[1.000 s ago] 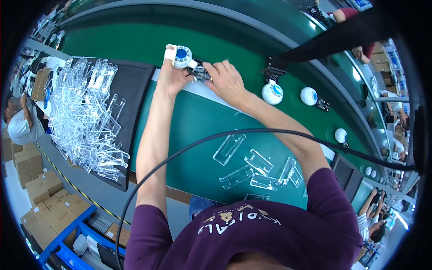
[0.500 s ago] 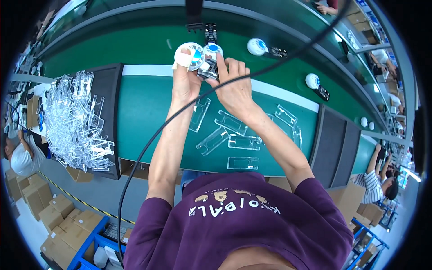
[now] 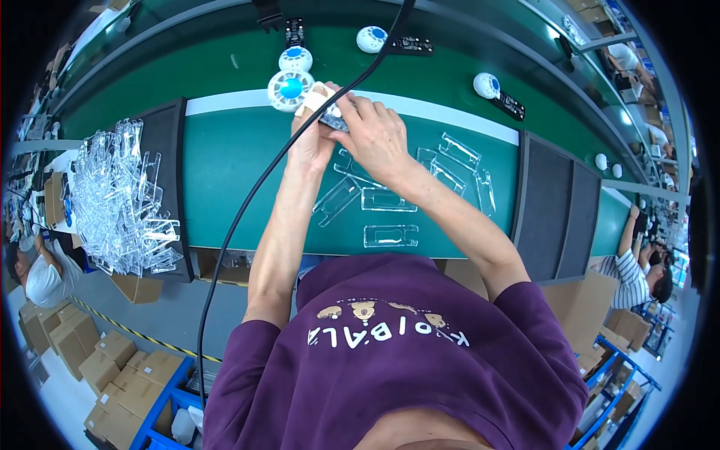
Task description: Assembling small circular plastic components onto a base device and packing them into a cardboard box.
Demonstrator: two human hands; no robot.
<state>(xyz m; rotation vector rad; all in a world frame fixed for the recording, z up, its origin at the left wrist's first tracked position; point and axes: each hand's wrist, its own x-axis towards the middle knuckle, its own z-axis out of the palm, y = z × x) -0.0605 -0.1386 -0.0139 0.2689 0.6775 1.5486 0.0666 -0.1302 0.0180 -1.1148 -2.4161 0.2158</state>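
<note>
At the far edge of the green work mat my two hands meet around one small assembly. My left hand (image 3: 309, 146), a pale covering on its thumb, is closed on a white round device with a blue centre (image 3: 289, 90). My right hand (image 3: 377, 139) has its fingers bent over a small dark-and-clear piece (image 3: 334, 120) beside that device. Fingers and a black cable partly hide how the two parts join. Just beyond lies another white round device (image 3: 295, 58) with a black circuit board (image 3: 295, 31). Several clear plastic holders (image 3: 388, 199) lie nearer me on the mat.
A heap of clear plastic holders (image 3: 116, 202) fills the black tray at left. More white devices (image 3: 486, 85) with boards sit along the dark green belt (image 3: 225, 71). A black cable (image 3: 247, 196) hangs across the view. Black panels (image 3: 555, 206) stand at right.
The view has shifted, so the bench things appear farther left and higher. My hands have drawn closer together, and my fingers now cover more of the dark piece.
</note>
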